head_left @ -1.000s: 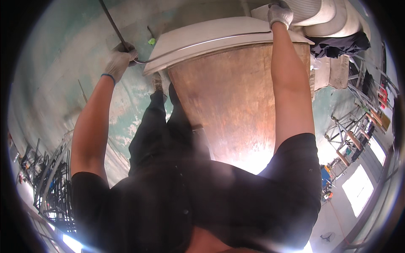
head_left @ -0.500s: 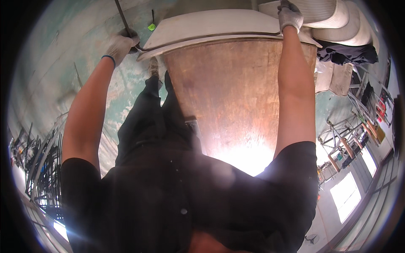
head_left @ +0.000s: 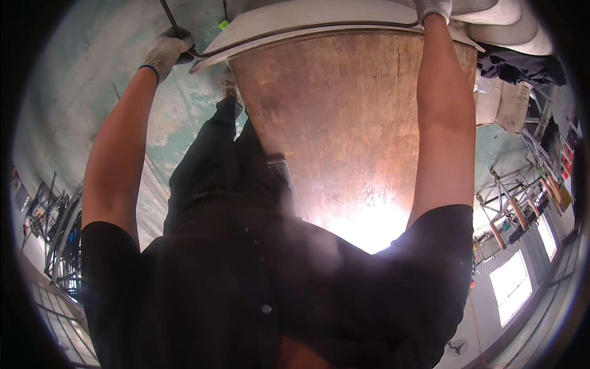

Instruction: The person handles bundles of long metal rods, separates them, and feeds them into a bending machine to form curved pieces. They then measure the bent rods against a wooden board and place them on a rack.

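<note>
A thin dark metal rod (head_left: 307, 26), bent sharply near my left hand, spans between both hands along the far side of a brown wooden board (head_left: 332, 111). My left hand (head_left: 167, 50), in a pale work glove with a dark palm, is closed round the rod near that bend; one length rises past the upper edge. At the top right my gloved right hand (head_left: 434, 8) meets the rod's other end, its fingers cut off by the picture's edge. Beneath the rod lies a curved white panel (head_left: 264, 23), partly on the board's far edge.
Stacked ribbed white pieces (head_left: 513, 31) and a dark cloth (head_left: 522, 64) lie at the far right. A green tape measure (head_left: 224, 25) is on the worn floor (head_left: 178, 111). Metal frames (head_left: 516, 197) stand at right, and many dark rods (head_left: 61, 227) at left.
The board, panel and rod sit higher in the picture. Both hands have moved up with the rod, the right one partly out of the picture and slightly further right.
</note>
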`<action>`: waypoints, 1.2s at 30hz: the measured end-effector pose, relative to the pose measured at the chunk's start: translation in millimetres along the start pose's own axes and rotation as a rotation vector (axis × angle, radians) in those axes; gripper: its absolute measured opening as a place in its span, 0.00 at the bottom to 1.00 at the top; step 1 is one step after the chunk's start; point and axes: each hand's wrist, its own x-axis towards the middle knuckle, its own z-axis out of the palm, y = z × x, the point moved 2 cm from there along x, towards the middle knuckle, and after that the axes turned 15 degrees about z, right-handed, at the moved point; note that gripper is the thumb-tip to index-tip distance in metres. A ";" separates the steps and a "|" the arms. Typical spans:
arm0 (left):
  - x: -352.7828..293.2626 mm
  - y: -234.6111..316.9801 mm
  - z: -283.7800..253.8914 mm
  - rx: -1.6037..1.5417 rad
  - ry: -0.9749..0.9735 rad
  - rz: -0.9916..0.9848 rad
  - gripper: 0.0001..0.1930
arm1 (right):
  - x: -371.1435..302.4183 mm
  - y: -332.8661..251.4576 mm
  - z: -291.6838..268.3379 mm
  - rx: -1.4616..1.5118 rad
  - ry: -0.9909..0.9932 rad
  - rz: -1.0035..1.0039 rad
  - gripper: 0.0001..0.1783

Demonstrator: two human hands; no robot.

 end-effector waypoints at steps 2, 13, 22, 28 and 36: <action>-5.5 3.1 1.3 0.014 0.028 -0.024 0.14 | 3.0 1.0 1.1 -0.013 -0.030 -0.002 0.16; -9.2 7.0 -0.1 0.053 0.067 0.025 0.13 | 40.3 14.4 -10.5 0.073 -0.236 -0.076 0.18; -16.1 -2.9 0.9 0.050 0.136 0.063 0.13 | 29.8 13.5 -4.4 0.037 -0.138 -0.134 0.18; -25.0 2.3 1.9 0.095 0.151 0.131 0.14 | 84.6 42.2 -13.8 0.277 -0.227 -0.175 0.18; -31.0 4.5 3.9 0.082 0.210 0.057 0.14 | 48.4 24.3 4.1 0.028 -0.108 -0.254 0.16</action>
